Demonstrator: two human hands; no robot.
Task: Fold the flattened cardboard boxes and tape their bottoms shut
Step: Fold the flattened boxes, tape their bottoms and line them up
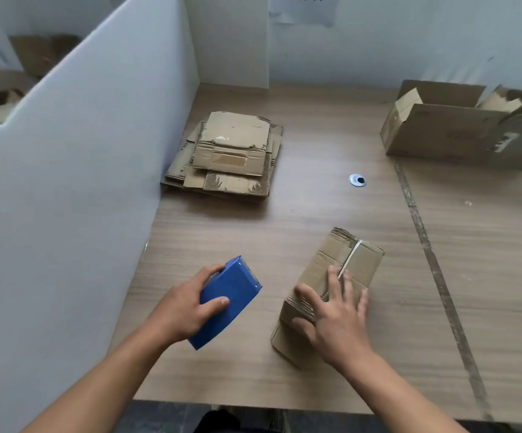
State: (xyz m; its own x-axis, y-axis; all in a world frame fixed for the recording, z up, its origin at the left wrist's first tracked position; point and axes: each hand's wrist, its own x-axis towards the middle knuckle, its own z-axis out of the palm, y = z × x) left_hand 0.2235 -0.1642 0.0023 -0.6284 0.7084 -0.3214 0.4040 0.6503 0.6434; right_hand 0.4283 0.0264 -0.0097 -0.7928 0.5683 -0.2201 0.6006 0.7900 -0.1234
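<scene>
here, one hand on the dispenser, one flat on the box

head view. a wood-grain table (316, 214) fills the frame, walled on the left by a white partition (81, 151) that runs to the back corner. against that partition, toward the back, lies a stack of flat boxes (228, 154), their edges torn and old tape showing on the top one. at the far right stands a large open carton (447, 129), flaps up. between stack and carton is a small round cable hole (357, 180). a dark seam (434, 260) crosses the table on the right, from back to front. a paper sign (303, 7) hangs on the back wall, cut off by the frame.

near the front edge sits the folded box (356, 264), tilted, flaps uppermost, with a pale shiny strip along the seam between them. nothing blocks it but the right hand (338, 317), which lies on the flaps with fingers spread and straight, pressing, not curled round anything. just left of it, apart from the box, the left hand (188, 307) grips a blue dispenser (231, 295), thumb across its near face and fingers wrapped over the far side. both forearms reach in from the bottom.
</scene>
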